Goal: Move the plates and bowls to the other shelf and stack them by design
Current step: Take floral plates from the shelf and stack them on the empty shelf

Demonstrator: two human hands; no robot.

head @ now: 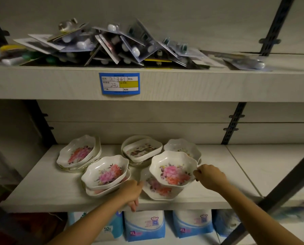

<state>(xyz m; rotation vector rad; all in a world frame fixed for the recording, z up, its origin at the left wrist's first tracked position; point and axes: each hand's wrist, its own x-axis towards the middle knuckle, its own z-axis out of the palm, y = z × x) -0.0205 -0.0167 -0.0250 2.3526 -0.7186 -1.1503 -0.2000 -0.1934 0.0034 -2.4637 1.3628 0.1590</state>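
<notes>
The right hand pinches, thumb and fingers pressed together, the 3 o'clock rim of a white scalloped bowl printed with pink flowers. This bowl sits tilted, nested askew in a matching lower bowl on the pale wood-grain middle shelf, probably so that like designs share one stack. The left hand rests at the shelf's front edge, at 9 o'clock of the lower bowl. Its fingers curve loosely downward and hold nothing. Its thumb reaches toward that rim as if to steady it; whether it touches I cannot tell. Sorted piles stand around:
- a front floral stack at 9 o'clock
- a back floral stack at 10 o'clock
- a rectangular printed dish on round plates at 12 o'clock
- a pale scalloped bowl at 1 o'clock
</notes>
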